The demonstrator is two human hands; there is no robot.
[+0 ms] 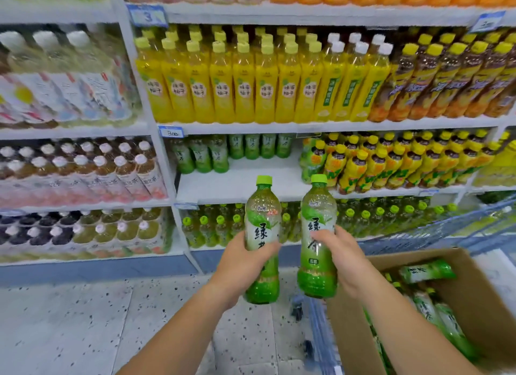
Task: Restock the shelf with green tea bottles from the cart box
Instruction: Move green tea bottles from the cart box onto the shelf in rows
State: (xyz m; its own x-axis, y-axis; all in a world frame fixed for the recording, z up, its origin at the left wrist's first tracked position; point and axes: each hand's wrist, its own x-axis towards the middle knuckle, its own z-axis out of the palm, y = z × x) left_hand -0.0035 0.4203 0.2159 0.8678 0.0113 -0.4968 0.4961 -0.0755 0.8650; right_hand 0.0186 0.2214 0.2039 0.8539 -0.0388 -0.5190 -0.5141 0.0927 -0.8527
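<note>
near the shelf's (240, 186) bare front edge, left hand (240, 261) grips left bottle (262, 224), right hand (340, 259) grips right bottle (315, 235), bottles seemingly apart.

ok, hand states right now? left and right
Left hand: grips the left green tea bottle.
Right hand: grips the right green tea bottle.

You hold the left bottle (262, 224) upright in your left grip (243, 260) and the right bottle (317, 263) upright in your right grip (343, 260), both green-capped and close together but apart. The boxed bottles (427, 271) lie on their sides in the cardboard box (349, 332). The shelved bottles (217, 154) stand at the back of the shelf (243, 185).
</note>
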